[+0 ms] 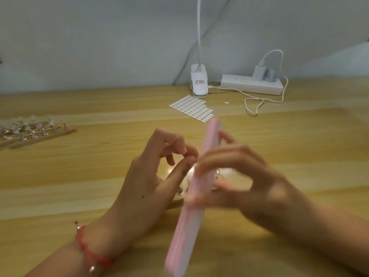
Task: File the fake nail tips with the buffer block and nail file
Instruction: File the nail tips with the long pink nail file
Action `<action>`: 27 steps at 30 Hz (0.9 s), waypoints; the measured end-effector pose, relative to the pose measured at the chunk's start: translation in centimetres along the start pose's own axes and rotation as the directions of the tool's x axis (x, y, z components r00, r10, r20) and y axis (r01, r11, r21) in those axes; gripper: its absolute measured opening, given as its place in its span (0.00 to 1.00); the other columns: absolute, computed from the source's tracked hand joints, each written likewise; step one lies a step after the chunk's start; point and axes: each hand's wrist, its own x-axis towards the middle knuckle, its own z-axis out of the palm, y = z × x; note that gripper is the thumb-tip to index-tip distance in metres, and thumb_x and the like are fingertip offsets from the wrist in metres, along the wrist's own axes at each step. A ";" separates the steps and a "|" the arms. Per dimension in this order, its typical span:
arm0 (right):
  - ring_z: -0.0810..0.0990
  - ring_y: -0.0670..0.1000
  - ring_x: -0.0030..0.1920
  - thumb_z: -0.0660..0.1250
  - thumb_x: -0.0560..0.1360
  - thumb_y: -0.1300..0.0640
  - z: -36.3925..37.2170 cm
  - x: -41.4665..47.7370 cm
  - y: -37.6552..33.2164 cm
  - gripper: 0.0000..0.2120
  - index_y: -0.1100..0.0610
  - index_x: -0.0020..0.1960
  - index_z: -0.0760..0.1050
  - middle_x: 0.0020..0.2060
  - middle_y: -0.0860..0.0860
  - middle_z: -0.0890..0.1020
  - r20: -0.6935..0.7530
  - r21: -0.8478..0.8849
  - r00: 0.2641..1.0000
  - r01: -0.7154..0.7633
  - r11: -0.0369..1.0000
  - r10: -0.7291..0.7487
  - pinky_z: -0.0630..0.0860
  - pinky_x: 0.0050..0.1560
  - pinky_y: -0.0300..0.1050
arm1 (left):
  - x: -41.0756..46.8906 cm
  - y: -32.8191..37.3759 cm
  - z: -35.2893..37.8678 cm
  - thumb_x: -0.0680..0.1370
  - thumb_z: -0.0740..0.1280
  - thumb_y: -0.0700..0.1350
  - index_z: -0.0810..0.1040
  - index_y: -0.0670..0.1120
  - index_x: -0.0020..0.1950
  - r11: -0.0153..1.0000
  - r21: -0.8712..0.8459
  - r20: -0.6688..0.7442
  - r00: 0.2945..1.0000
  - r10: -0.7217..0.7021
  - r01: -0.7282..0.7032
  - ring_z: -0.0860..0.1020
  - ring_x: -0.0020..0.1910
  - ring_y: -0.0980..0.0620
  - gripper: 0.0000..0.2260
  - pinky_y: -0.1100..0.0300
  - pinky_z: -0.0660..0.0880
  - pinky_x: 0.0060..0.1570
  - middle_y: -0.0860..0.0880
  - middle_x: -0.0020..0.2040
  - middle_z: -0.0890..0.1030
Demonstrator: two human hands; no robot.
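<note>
The right hand (245, 176) and the pink nail file (185, 226) are blurred.

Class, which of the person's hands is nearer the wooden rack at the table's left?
Left. The left hand sits right of the wooden rack; the right hand, gripping the pink file, is beyond it, farther right.

A small nail-craft workstation with a homely look: a pale wooden tabletop (99, 186) against a plain wall (99, 37). Wooden racks (40, 134) at the left carry clear nail tips (51, 122) on stands. At the back lie a sheet of oval adhesive tabs (192, 107), a white clip lamp (199, 82) and a power strip (252, 85) with a charger (259, 72) plugged in.
</note>
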 end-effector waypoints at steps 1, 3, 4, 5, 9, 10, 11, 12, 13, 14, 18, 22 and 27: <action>0.77 0.58 0.59 0.68 0.75 0.70 -0.5 0.2 1.1 0.17 0.53 0.59 0.81 0.55 0.55 0.77 -0.046 -0.025 0.997 -0.071 0.997 0.069 0.68 0.67 0.66 | 0.0 0.0 0.0 0.75 0.65 0.47 0.66 0.54 0.49 1.000 0.011 0.008 1.000 0.016 -0.016 0.79 0.48 0.48 0.08 0.49 0.75 0.43 0.55 0.47 0.81; 0.78 0.62 0.56 0.66 0.74 0.75 -1.2 0.6 2.3 0.20 0.55 0.59 0.78 0.54 0.56 0.75 -0.130 -0.031 0.971 -0.205 0.978 0.199 0.73 0.62 0.65 | 0.0 0.1 0.1 0.76 0.65 0.46 0.66 0.53 0.49 1.000 0.013 0.042 0.999 0.027 -0.028 0.79 0.48 0.50 0.08 0.49 0.76 0.44 0.54 0.48 0.80; 0.78 0.62 0.56 0.67 0.73 0.75 -1.1 0.5 2.1 0.21 0.55 0.59 0.78 0.54 0.55 0.75 -0.125 -0.022 0.973 -0.196 0.980 0.192 0.73 0.61 0.65 | -0.1 0.0 0.1 0.76 0.65 0.46 0.66 0.53 0.49 0.999 0.012 0.050 0.998 0.029 -0.030 0.79 0.48 0.51 0.08 0.53 0.75 0.44 0.54 0.47 0.80; 0.77 0.61 0.58 0.68 0.74 0.74 -0.6 0.2 1.3 0.20 0.53 0.58 0.81 0.55 0.54 0.75 -0.084 -0.011 0.988 -0.134 0.991 0.133 0.71 0.64 0.66 | -0.1 0.0 0.2 0.76 0.64 0.46 0.66 0.54 0.49 1.000 0.013 0.047 0.999 0.027 -0.027 0.78 0.46 0.53 0.07 0.60 0.73 0.43 0.55 0.47 0.80; 0.76 0.56 0.62 0.70 0.77 0.66 0.3 0.0 0.1 0.15 0.52 0.59 0.82 0.56 0.53 0.77 0.013 0.023 1.000 0.004 1.000 -0.004 0.65 0.71 0.63 | -0.1 -0.1 0.0 0.76 0.66 0.46 0.66 0.55 0.47 1.000 0.009 0.038 0.999 0.005 -0.005 0.77 0.45 0.52 0.09 0.66 0.71 0.40 0.55 0.46 0.81; 0.77 0.59 0.59 0.68 0.77 0.69 -0.2 0.3 1.1 0.15 0.54 0.59 0.81 0.55 0.55 0.77 -0.036 0.013 0.996 -0.077 0.997 0.078 0.68 0.69 0.62 | -0.1 0.0 0.0 0.76 0.67 0.43 0.66 0.55 0.47 0.999 0.035 0.051 0.998 0.026 -0.028 0.77 0.46 0.54 0.11 0.66 0.70 0.39 0.54 0.47 0.81; 0.78 0.63 0.57 0.66 0.76 0.72 -0.7 0.5 1.8 0.17 0.56 0.59 0.80 0.54 0.57 0.76 -0.084 0.002 0.983 -0.166 0.986 0.165 0.71 0.65 0.61 | -0.1 0.1 0.0 0.75 0.68 0.41 0.66 0.55 0.47 0.997 0.057 0.067 0.997 0.039 -0.043 0.77 0.46 0.56 0.13 0.67 0.69 0.39 0.53 0.47 0.80; 0.78 0.64 0.55 0.66 0.74 0.75 -0.9 0.6 2.1 0.19 0.57 0.59 0.79 0.53 0.58 0.76 -0.106 -0.004 0.972 -0.213 0.977 0.212 0.73 0.62 0.60 | -0.1 0.2 0.1 0.75 0.68 0.39 0.66 0.55 0.47 0.996 0.072 0.080 0.996 0.043 -0.049 0.77 0.46 0.58 0.14 0.69 0.68 0.38 0.53 0.48 0.80; 0.78 0.63 0.56 0.67 0.73 0.76 -0.8 0.5 1.7 0.21 0.56 0.59 0.80 0.53 0.58 0.76 -0.098 -0.008 0.975 -0.203 0.979 0.202 0.73 0.62 0.59 | 0.0 0.2 0.2 0.75 0.68 0.40 0.66 0.55 0.47 0.995 0.082 0.087 0.995 0.046 -0.053 0.77 0.46 0.60 0.13 0.70 0.67 0.39 0.53 0.48 0.80; 0.78 0.61 0.58 0.68 0.73 0.75 -0.4 0.2 0.9 0.22 0.54 0.58 0.82 0.54 0.57 0.77 -0.054 -0.003 0.989 -0.138 0.990 0.138 0.71 0.65 0.59 | 0.0 0.2 0.2 0.76 0.67 0.42 0.66 0.56 0.47 0.994 0.094 0.084 0.995 0.048 -0.056 0.76 0.45 0.61 0.12 0.71 0.66 0.39 0.54 0.47 0.80; 0.76 0.56 0.63 0.69 0.75 0.72 0.1 -0.1 0.1 0.20 0.53 0.60 0.82 0.58 0.54 0.76 0.020 0.022 0.999 -0.029 0.999 0.029 0.66 0.70 0.65 | 0.1 0.4 0.1 0.75 0.65 0.44 0.65 0.58 0.46 0.994 0.097 0.052 0.998 0.045 -0.050 0.74 0.42 0.64 0.10 0.71 0.65 0.40 0.53 0.46 0.79; 0.78 0.62 0.57 0.67 0.72 0.76 -0.7 0.5 1.5 0.21 0.58 0.60 0.79 0.54 0.57 0.76 -0.116 0.043 0.965 -0.233 0.972 0.236 0.74 0.61 0.58 | -0.1 0.7 0.3 0.74 0.67 0.42 0.65 0.56 0.46 0.995 0.087 0.076 0.996 0.048 -0.055 0.72 0.41 0.63 0.12 0.73 0.64 0.36 0.53 0.46 0.78; 0.75 0.54 0.64 0.71 0.74 0.72 0.3 -0.1 -0.3 0.22 0.51 0.60 0.81 0.58 0.53 0.75 0.006 0.025 1.000 -0.016 1.000 0.016 0.66 0.71 0.63 | -0.3 0.4 0.2 0.75 0.63 0.45 0.65 0.55 0.46 0.996 0.085 0.035 0.999 0.029 -0.032 0.74 0.41 0.62 0.07 0.73 0.65 0.35 0.56 0.46 0.79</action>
